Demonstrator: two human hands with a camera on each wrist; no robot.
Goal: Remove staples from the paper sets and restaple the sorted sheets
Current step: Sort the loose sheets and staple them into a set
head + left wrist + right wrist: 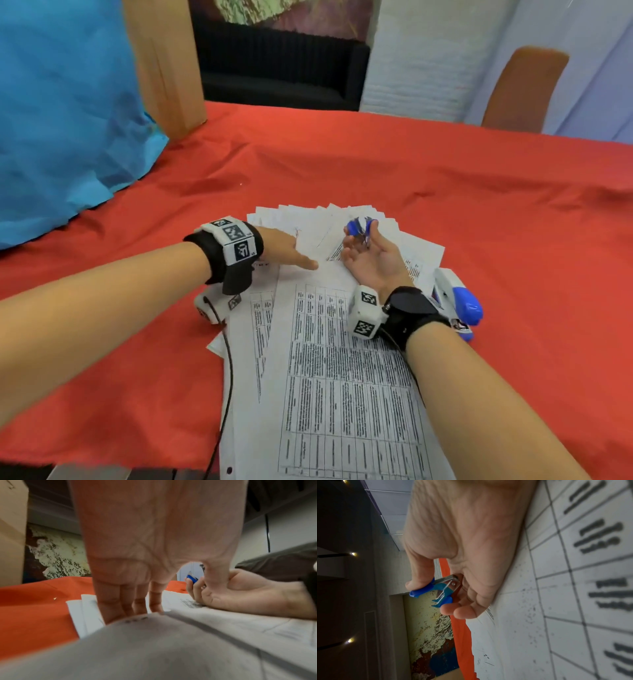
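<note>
The right hand (371,255) lies palm up on the papers (342,377), its grip pinching a blue staple remover (359,228) between thumb and fingers. The left hand (284,248) presses flat, fingers straight, on the sheets. A stapler (459,301) sits beside the right wrist on the red surface (445,178).

I see red-orange cloth (445,178) over the worktop. White sheets (342,394), black printed table grid. Staple remover (359,228) blue with silver metal. Stapler (460,301) white and blue. Wrist bands (411,315) black, white blocks with black-white square markers. Blue fabric (61,102) far left.
</note>
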